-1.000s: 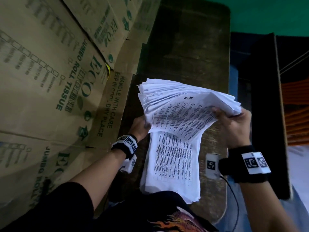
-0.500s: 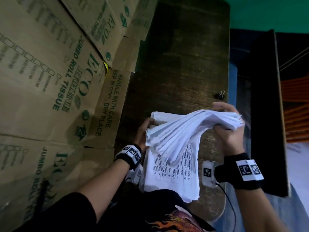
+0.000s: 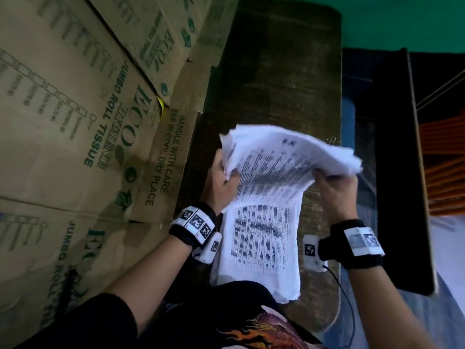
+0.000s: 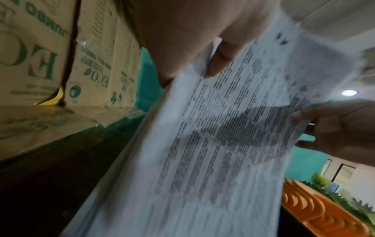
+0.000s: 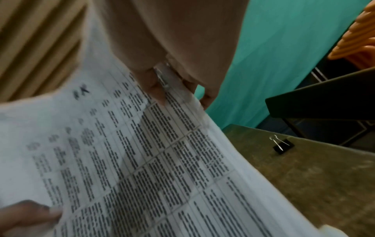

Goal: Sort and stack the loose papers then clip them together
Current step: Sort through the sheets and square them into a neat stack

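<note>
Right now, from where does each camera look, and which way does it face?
Head: from above, looking down at the table; both forearms show, left hand and right hand gripping the paper stack.
Left wrist: along the left hand toward the right; thumb on the sheets.
Right wrist: along the right hand; fingers pinch the sheets' edge, binder clip beyond.
All views share the stack.
</note>
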A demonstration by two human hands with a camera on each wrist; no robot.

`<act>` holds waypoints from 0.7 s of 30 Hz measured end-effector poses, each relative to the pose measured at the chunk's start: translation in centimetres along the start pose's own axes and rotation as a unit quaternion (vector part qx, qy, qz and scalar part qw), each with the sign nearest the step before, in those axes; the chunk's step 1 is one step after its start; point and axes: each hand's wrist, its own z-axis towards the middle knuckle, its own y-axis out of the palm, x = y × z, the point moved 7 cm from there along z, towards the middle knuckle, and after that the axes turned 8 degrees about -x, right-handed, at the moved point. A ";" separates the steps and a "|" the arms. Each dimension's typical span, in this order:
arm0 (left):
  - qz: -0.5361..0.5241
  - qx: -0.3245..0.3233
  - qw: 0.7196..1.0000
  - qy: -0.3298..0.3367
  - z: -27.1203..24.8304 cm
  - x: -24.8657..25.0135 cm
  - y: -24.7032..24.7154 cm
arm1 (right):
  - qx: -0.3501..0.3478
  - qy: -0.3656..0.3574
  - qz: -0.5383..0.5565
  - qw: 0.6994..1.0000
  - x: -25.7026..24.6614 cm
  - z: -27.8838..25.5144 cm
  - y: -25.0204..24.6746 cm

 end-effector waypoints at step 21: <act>0.217 -0.161 0.872 -0.407 -9.3 -14.9 3.6 | -0.154 0.390 -0.291 0.860 17.8 -7.6 4.3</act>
